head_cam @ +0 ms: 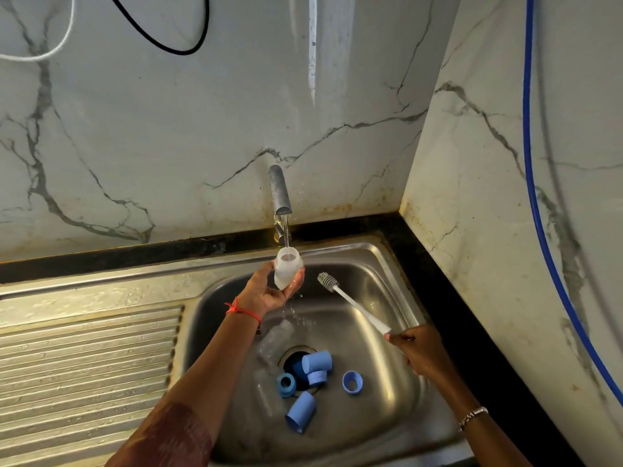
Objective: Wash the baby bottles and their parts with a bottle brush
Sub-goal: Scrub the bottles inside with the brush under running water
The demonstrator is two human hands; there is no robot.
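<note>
My left hand (269,291) holds a clear baby bottle (286,269) upright, its mouth under the water running from the tap (279,190). My right hand (418,348) grips the end of a white bottle brush (350,301); its grey bristle head points up to the left, just right of the bottle and not touching it. On the sink floor lie another clear bottle (274,342), two blue caps (317,361) (301,412) and two blue collar rings (286,384) (352,382), grouped around the drain (296,355).
The steel sink basin (381,332) has a ribbed drainboard (84,358) on its left. A black counter edge (455,298) and marble walls enclose the back and right. A blue hose (532,163) hangs on the right wall.
</note>
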